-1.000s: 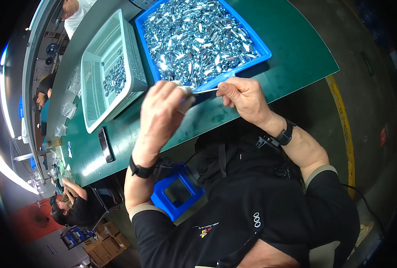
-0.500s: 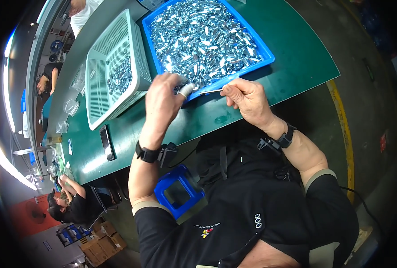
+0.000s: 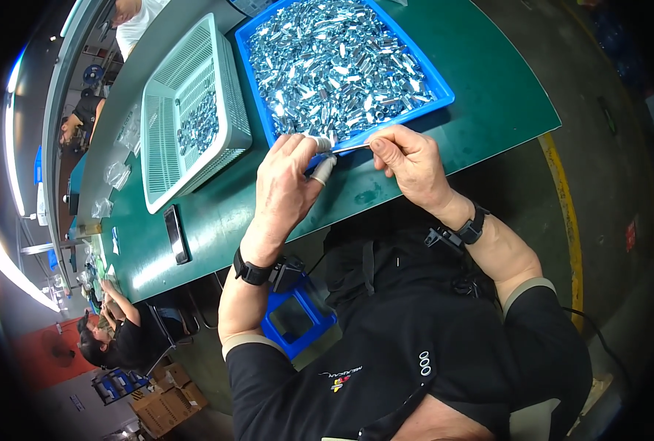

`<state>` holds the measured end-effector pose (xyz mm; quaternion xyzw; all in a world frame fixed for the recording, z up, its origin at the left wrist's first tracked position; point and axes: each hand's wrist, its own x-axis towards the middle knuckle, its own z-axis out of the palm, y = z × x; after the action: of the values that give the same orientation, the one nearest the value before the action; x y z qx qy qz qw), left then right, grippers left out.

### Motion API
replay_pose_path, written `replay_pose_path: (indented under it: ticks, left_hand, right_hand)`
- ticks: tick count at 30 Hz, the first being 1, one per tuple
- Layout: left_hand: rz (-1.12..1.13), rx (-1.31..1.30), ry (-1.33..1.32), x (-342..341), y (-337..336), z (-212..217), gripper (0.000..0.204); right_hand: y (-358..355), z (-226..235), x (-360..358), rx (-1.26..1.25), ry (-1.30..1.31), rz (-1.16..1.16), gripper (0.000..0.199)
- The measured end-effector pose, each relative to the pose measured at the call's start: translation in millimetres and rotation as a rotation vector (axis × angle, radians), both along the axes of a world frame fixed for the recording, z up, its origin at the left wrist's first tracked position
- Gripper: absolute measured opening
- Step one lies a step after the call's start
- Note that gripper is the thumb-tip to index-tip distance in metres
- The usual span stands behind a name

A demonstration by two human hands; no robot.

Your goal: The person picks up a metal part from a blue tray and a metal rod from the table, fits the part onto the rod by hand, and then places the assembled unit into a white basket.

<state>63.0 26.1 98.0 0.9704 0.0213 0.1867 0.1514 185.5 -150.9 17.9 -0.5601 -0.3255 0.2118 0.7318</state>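
My left hand (image 3: 286, 180), with pale covers on its thumb and index finger, is closed at the near edge of a blue tray (image 3: 444, 99). Its fingertips pinch a small metal part, mostly hidden by the fingers. Thumb and fingers of my right hand (image 3: 415, 169) grip a thin metal rod (image 3: 355, 148) pointing left. The rod's tip meets the left fingertips; whether it goes into the part cannot be made out. Many shiny, elongated metal parts (image 3: 334, 62) fill the tray.
Left of the tray stands a pale green slatted basket (image 3: 154, 176) holding similar parts. A dark phone (image 3: 175, 234) lies on the green table (image 3: 488, 140). Below the table's near edge is a blue stool (image 3: 319, 323). Other people sit at the far left.
My left hand has come from over the tray's near edge to the right and slightly toward me, its fingertips now at the rod's tip. My right hand has barely moved.
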Motion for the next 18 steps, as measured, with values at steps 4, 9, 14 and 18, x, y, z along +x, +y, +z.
replay_pose_path:
  ticks: [4,9,14,18]
  left_hand:
    - [-0.02,0.045,-0.017,1,-3,4,0.023]
    - [-0.087,0.115,-0.001,6,-10,6,0.026]
    - [-0.114,0.108,-0.036,7,-14,4,0.026]
    - [-0.141,0.085,0.004,5,-16,2,0.025]
  right_hand:
    - [4,0,0,-0.014,-0.008,-0.003,0.025]
    - [2,-4,0,-0.03,-0.009,0.009,0.027]
    - [-1,0,0,-0.103,0.012,0.039,0.036]
    - [0,2,1,-0.109,-0.134,0.091,0.039]
